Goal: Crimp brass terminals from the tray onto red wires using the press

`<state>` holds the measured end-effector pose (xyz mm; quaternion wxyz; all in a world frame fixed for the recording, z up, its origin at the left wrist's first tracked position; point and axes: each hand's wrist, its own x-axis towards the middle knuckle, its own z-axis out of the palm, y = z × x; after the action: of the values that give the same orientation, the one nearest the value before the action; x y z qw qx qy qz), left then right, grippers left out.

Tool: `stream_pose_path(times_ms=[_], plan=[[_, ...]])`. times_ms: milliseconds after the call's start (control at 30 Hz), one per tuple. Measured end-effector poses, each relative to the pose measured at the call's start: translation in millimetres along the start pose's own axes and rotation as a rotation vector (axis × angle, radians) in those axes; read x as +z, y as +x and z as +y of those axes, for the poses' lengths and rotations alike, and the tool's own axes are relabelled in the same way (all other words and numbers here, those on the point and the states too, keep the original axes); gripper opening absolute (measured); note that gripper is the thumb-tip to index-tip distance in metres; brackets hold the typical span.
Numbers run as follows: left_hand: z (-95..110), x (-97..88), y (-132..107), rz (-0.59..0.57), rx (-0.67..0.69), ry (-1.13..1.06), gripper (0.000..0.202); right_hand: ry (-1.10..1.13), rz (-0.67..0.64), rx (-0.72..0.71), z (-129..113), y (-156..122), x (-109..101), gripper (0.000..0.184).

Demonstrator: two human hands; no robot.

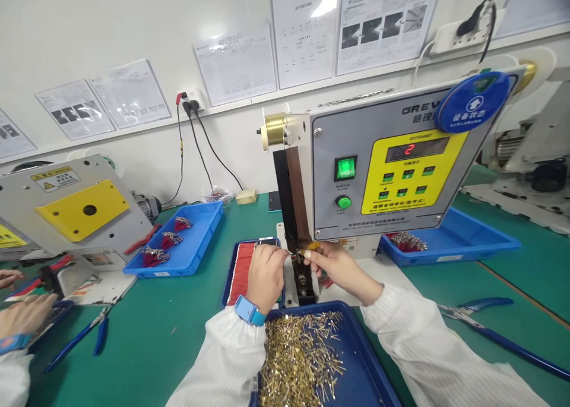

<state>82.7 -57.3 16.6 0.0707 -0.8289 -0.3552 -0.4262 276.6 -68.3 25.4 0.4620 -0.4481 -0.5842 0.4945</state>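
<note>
Head view of a bench-top press [383, 175] standing on a green table [169, 324]. The left hand [266, 273] and the right hand [339, 268] are each closed in a fingertip pinch on one thin wire [290, 254]. The wire spans the short gap between them, directly in front of the foot of the press's dark vertical column [294, 205]. Gripping at both sides apparently keeps the limp strand straight and steady at that spot. Its long axis runs left to right, nearly level, crosswise to the upright column; which end is which cannot be told. A near tray [356, 347] of loose gold terminals lies between the forearms. A red-wire tray [229, 276] sits just left of the left hand. Both seem to be kept within easy reach. Another person's hand [22, 315] works at the left edge.
</note>
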Motion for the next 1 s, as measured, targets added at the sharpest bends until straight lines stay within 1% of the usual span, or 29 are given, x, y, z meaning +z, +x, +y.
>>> stream_pose_path(times_ms=[400, 767, 1000], plan=[[0.0, -0.3, -0.2, -0.008, -0.001, -0.002, 0.019, -0.02, 0.006, -0.016, 2.0, 1.2, -0.2, 0.037], [0.6, -1.3, 0.7, -0.003, 0.016, 0.006, 0.019, 0.022, 0.007, 0.02, -1.5, -0.7, 1.4, 0.039], [2.3, -2.8, -0.5, 0.062, -0.019, 0.032, 0.028, 0.015, 0.018, -0.007, 3.3, 0.6, 1.3, 0.035]])
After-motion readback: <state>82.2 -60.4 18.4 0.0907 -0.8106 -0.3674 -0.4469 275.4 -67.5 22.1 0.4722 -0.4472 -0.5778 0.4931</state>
